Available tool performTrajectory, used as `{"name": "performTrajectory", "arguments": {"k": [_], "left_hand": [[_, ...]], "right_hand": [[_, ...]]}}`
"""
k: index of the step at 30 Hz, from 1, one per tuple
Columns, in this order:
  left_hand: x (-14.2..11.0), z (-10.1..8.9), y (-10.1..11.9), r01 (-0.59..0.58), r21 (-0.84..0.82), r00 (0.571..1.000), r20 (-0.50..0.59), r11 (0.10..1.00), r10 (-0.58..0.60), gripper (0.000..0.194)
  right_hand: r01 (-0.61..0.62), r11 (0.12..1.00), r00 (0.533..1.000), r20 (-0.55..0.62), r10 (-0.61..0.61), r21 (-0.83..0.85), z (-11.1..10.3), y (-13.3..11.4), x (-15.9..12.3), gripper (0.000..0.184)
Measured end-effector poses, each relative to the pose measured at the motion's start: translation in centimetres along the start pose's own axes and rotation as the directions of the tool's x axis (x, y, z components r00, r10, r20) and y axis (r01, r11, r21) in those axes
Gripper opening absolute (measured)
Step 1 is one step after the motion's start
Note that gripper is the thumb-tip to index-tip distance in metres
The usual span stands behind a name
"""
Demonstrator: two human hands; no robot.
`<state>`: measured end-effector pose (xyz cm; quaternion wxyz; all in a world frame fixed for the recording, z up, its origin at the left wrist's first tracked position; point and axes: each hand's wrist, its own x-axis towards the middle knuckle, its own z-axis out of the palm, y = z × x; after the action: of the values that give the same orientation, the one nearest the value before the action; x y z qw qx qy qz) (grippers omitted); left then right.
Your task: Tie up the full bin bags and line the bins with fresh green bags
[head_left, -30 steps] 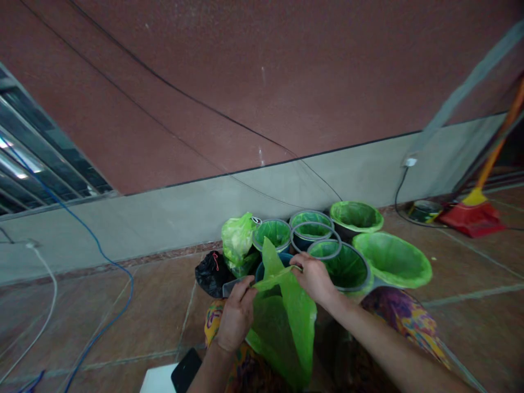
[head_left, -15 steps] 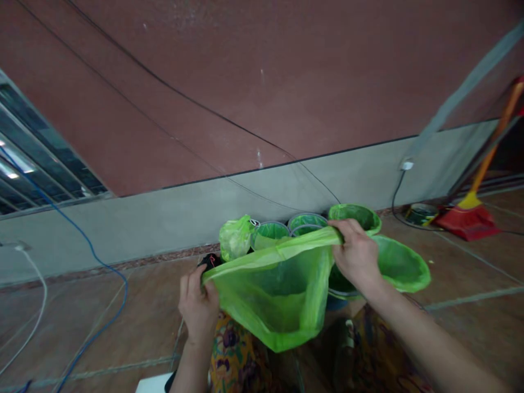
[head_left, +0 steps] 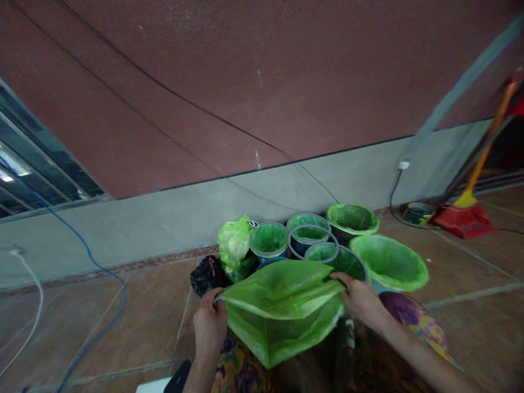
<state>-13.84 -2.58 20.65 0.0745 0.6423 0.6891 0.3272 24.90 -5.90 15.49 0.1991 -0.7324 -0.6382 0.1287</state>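
Observation:
A thin green plastic bag (head_left: 282, 305) is stretched open in front of me, its mouth facing up. My left hand (head_left: 209, 323) pinches the bag's left rim. My right hand (head_left: 360, 299) grips the right rim. The bag hangs over my lap, just in front of a cluster of small bins (head_left: 307, 240) lined with green bags, which stand on the floor by the wall. What lies under the bag is hidden.
A tied green bag (head_left: 234, 243) and a black bag (head_left: 207, 275) lie left of the bins. A red dustpan with broom (head_left: 464, 218) leans at the right. Blue cable (head_left: 102, 267) and white cable (head_left: 28, 289) run over the tiled floor at left.
Both hands spread the bag's mouth wide and raised it, then lowered it a little toward my lap. The right hand came down and nearer to me.

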Motion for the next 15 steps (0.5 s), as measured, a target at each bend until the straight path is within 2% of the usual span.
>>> {"name": "performTrajectory", "arguments": {"k": [2, 5, 9, 12, 15], "left_hand": [[0.0, 0.7, 0.7, 0.032, -0.044, 0.999, 0.011, 0.998, -0.032, 0.030], [-0.5, 2.9, 1.1, 0.112, -0.102, 0.993, 0.043, 0.989, -0.108, 0.028], [0.1, 6.8, 1.1, 0.225, -0.068, 0.971, 0.104, 0.972, -0.217, 0.028], [1.4, 10.0, 1.2, 0.293, 0.003, 0.935, 0.209, 0.956, -0.287, 0.032], [2.4, 13.1, 1.4, 0.315, 0.048, 0.894, 0.322, 0.948, -0.313, 0.035]], "right_hand": [[-0.002, 0.999, 0.999, -0.039, 0.004, 0.041, -0.3, -0.1, 1.0, 0.052], [-0.020, 0.992, 1.000, -0.007, 0.021, 0.122, 1.1, 0.4, 1.5, 0.050], [0.015, 0.988, 0.994, 0.101, -0.031, 0.156, 5.1, 0.1, 2.3, 0.055], [0.073, 0.984, 0.980, 0.170, -0.100, 0.160, 8.3, -1.9, 3.8, 0.060], [0.054, 0.985, 0.965, 0.245, -0.093, 0.164, 11.0, -4.0, 5.9, 0.062]]}}
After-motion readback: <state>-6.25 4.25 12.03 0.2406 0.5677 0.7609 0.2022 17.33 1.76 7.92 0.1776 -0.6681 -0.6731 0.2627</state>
